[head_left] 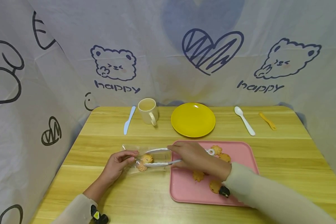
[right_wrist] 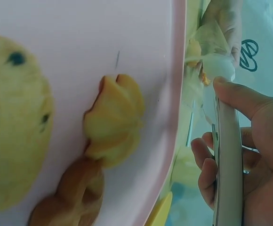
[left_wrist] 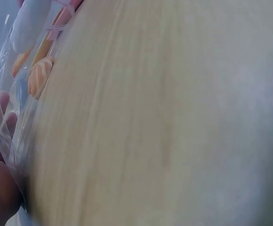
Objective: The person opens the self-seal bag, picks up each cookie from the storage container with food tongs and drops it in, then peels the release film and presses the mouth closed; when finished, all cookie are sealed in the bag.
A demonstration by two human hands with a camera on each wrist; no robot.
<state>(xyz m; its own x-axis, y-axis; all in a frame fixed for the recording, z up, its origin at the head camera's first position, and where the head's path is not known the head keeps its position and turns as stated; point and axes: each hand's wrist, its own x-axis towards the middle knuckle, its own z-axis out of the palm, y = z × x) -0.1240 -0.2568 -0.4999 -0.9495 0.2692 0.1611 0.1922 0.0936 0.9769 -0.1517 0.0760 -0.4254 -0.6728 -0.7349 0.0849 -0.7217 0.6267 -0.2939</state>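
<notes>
My left hand point(head_left: 116, 163) pinches the edge of a clear plastic bag point(head_left: 128, 170) lying left of the pink tray point(head_left: 182, 191). Inside the bag are a round swirled cookie point(head_left: 147, 158) and a paler ridged cookie point(head_left: 141, 167), the latter also seen in the left wrist view point(left_wrist: 40, 76). With thumb and fingers, my right hand point(head_left: 190, 155) grips a pair of tongs point(right_wrist: 228, 165) over the tray's left side. The white tong tips reach into the bag, spread apart with the swirled cookie between them in the head view.
Several cookies, among them a flower-shaped one point(head_left: 198, 176) and a round one point(head_left: 214, 186), lie on the tray, partly hidden by my right arm. Along the back stand a light blue knife point(head_left: 129, 120), a cream mug point(head_left: 147, 112), a yellow plate point(head_left: 193, 119), a white spoon point(head_left: 245, 120) and a small yellow utensil point(head_left: 267, 121).
</notes>
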